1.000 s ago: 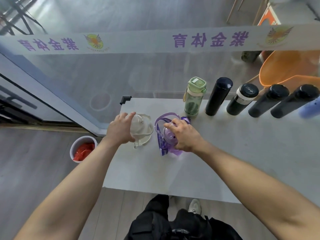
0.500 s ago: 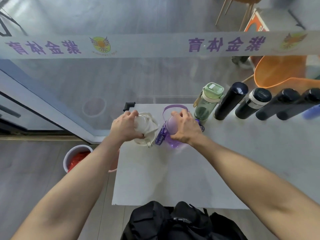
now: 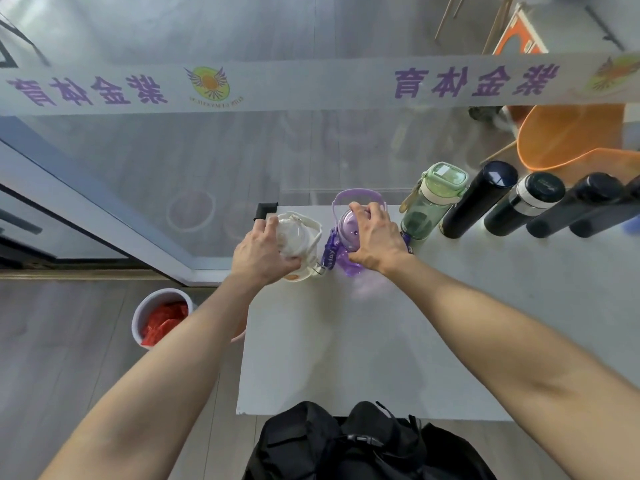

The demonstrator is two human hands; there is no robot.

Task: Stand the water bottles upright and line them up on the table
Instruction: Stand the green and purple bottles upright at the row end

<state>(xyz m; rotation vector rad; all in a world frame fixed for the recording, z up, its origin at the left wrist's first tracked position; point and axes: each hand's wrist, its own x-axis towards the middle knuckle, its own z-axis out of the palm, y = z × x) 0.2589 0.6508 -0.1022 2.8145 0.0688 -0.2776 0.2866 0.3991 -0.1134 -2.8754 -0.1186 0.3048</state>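
A row of upright bottles stands along the far edge of the white table [image 3: 363,341]. At its left end my left hand [image 3: 258,252] grips the clear white bottle [image 3: 299,233] from above, near the table's far left corner. Beside it my right hand [image 3: 372,237] grips the lid of the purple bottle [image 3: 346,226], whose handle arches behind my fingers. To the right stand a green bottle [image 3: 433,199], a dark navy flask [image 3: 479,199], a black flask with a white band [image 3: 523,204] and more black flasks [image 3: 578,206].
A glass partition with a frosted printed band [image 3: 311,84] rises just behind the table. A white bucket with red contents [image 3: 161,315] sits on the floor at the left. A black bag [image 3: 363,445] lies at the near edge. An orange chair [image 3: 571,140] stands beyond the glass.
Both hands have pushed the clear and the purple bottle farther back toward the glass, closer to the green bottle. The view has shifted forward over the table.
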